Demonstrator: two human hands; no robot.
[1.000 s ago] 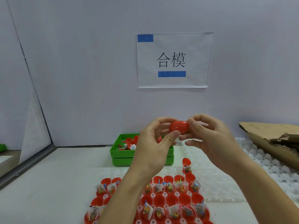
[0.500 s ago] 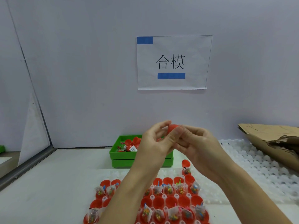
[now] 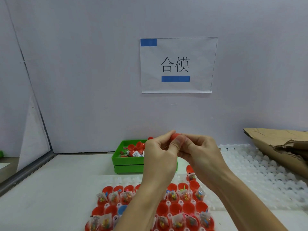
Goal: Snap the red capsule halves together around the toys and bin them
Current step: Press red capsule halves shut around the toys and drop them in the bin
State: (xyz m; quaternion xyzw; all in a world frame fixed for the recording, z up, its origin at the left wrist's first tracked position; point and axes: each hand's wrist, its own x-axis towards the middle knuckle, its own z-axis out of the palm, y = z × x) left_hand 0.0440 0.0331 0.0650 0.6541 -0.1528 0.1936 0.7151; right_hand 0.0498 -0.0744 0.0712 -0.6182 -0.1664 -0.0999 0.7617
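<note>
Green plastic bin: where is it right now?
In the head view, the green plastic bin sits against the back wall, centre-left, behind the left hand, beyond the white tray of red capsule halves.

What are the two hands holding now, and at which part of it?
Both hands pinch one red capsule. The left hand grips its left side and the right hand its right side; fingers hide most of it, only the top shows.

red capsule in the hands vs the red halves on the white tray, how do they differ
The red capsule is raised above the table, pinched between the left hand and right hand; the red halves sit low in the white tray. The capsule is mostly hidden by fingers; the halves lie open, many showing toy packets. Both are the same red plastic.
</note>
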